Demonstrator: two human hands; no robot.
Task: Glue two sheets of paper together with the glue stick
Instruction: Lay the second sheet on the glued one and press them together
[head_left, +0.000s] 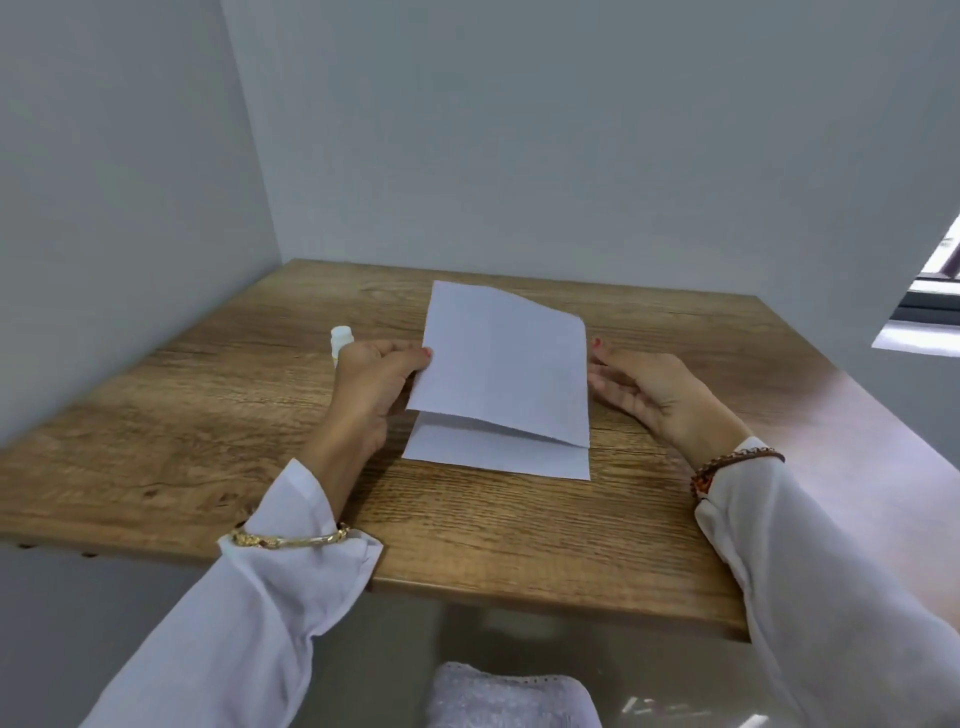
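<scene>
On the brown wood-grain table (519, 530) a plain white rectangular sheet of paper (498, 457) lies flat near the middle, and a second white sheet of the same kind (504, 364) is held above it — lifted on its left side and slanting down to the right, where its near right corner comes down close to the lower sheet's right edge. The left hand (371, 384) grips the raised sheet at its left edge, thumb on top with the nail showing red and the other fingers curled beneath the paper. The right hand (649, 389) sits just beside the raised sheet's right edge with its palm turned inward and its fingers straight and relaxed; whether the fingertips touch the paper cannot be told, since the sheet's edge hides them. A small white plastic glue stick (341, 344) stands upright on the table just behind the left hand, its cap on and its lower part hidden by the knuckles — apart from both sheets. Both arms wear loose white sleeves; a gold bangle (291, 539) circles the left wrist and a brown beaded bracelet (737, 463) the right. Grey walls close in the table on the left and at the back, and a patch of white patterned cloth (509, 696) shows below the near table edge.
</scene>
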